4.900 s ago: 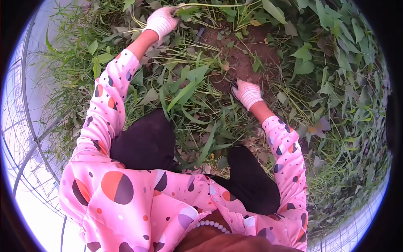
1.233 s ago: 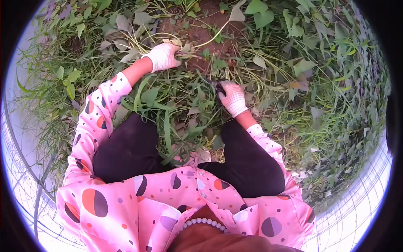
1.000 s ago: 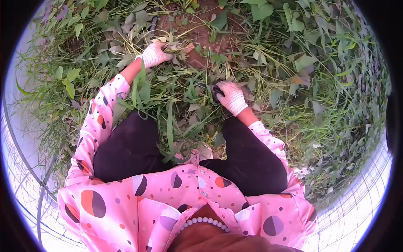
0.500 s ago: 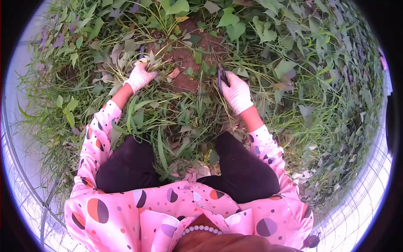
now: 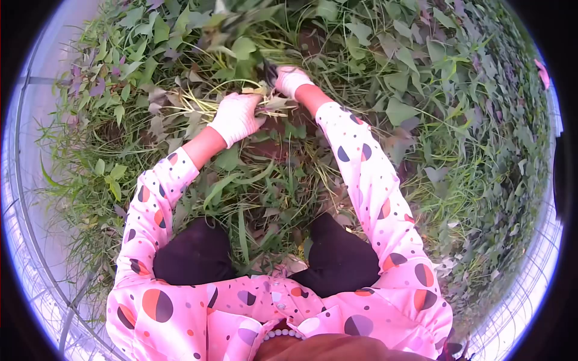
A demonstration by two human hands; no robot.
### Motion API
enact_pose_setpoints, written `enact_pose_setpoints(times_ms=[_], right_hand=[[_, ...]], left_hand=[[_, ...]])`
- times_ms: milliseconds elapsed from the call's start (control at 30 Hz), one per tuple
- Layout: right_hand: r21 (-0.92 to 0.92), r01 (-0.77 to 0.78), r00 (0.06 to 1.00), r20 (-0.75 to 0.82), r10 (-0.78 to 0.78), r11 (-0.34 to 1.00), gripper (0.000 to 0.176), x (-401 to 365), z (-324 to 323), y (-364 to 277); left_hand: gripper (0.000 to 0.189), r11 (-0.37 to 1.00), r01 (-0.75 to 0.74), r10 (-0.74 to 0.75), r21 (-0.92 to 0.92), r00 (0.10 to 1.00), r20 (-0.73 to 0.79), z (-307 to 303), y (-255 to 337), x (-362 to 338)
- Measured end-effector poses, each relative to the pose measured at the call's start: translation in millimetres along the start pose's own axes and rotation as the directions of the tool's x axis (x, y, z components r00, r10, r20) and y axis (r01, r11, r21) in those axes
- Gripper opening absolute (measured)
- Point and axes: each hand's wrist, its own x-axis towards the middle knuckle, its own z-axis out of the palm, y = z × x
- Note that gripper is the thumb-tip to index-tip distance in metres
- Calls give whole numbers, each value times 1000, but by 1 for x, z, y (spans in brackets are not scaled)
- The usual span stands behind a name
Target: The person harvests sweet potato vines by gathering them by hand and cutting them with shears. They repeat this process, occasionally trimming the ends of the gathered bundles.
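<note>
My left hand (image 5: 236,118), in a white glove, is closed around a bunch of leafy vine stems (image 5: 195,103) above the plant bed. Close beside it on the right, my right hand (image 5: 290,80), also gloved, grips a dark-handled tool (image 5: 269,73). The tool's far end is blurred and hidden among green leaves. Stems and leaves lie between and just beyond both hands. A patch of reddish soil (image 5: 268,148) shows below them.
Dense vines and grass (image 5: 445,120) spread to the right. Weeds (image 5: 114,174) cover the left side beside a pale sheet (image 5: 45,120). My dark-trousered knees (image 5: 195,253) are near the bottom. A pink object (image 5: 542,74) shows at the far right edge.
My right hand has moved up and left with the tool, close to my left hand. My left hand has shifted right, with stems in its grasp. The view has shifted slightly.
</note>
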Motion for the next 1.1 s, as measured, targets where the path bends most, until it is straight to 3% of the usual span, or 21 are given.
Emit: enact_pose_setpoints(times_ms=[33,67,100,167,300,367,500,567,633,700,733,767,800,833,867,900,933,967,1033,1067,1100], right_hand=[[14,68,990,126,-69,998,41,4,12,1],[-69,328,941,108,-320,942,37,-12,14,-4],[-9,201,980,-11,-201,980,39,22,63,28],[13,-49,998,-38,49,999,39,-27,17,9],[182,-281,902,-285,324,942,35,-63,3,74],[443,-316,774,-391,498,839,36,-87,18,141],[418,-427,744,-341,574,802,37,-148,83,185],[505,-460,662,-354,661,731,31,-172,121,181],[722,-175,684,-400,610,670,25,-193,129,161],[987,76,661,-155,734,140,19,-185,162,175],[792,-45,750,-376,544,609,13,-198,151,156],[880,-104,716,-258,649,464,15,-206,153,136],[551,-336,753,-329,569,764,17,-210,164,132],[80,-478,810,-345,474,875,19,-213,176,130],[564,-366,696,-362,620,740,21,-221,175,104],[895,-116,590,-287,754,432,23,-228,172,82],[682,-132,694,-454,558,719,27,-230,175,72],[462,-371,809,-265,525,805,27,-234,171,73],[435,-379,835,-220,504,817,29,-240,161,59],[671,-491,720,-47,693,555,25,-232,157,56],[675,-494,713,-44,699,547,25,-232,160,58]], left_hand=[[31,999,11,-9,46,999,-41,-3,-5,14],[31,995,68,-67,77,998,-18,2,-19,28],[30,986,126,-127,108,992,3,8,-34,42],[31,945,274,-303,181,940,156,20,-73,55],[35,904,352,-404,244,890,211,56,-132,38],[39,889,396,-449,231,851,273,34,-110,30],[44,905,393,-424,163,866,265,43,-111,26],[46,900,390,-434,197,852,292,50,-118,28],[47,896,399,-443,195,835,327,50,-116,30],[48,888,409,-459,212,820,341,52,-117,29],[48,888,414,-460,203,825,329,53,-116,27],[48,894,399,-447,204,828,339,51,-113,27],[54,879,430,-477,208,794,376,49,-111,29],[59,862,460,-506,212,759,410,49,-109,31],[62,870,444,-493,215,770,405,53,-111,30],[65,871,443,-491,212,771,405,49,-105,29],[67,874,444,-486,199,778,399,51,-104,28],[68,877,443,-480,188,784,394,53,-106,26],[69,888,430,-459,165,808,369,64,-113,23],[68,894,425,-447,140,830,334,65,-114,22],[67,900,421,-435,115,849,300,68,-115,19]])
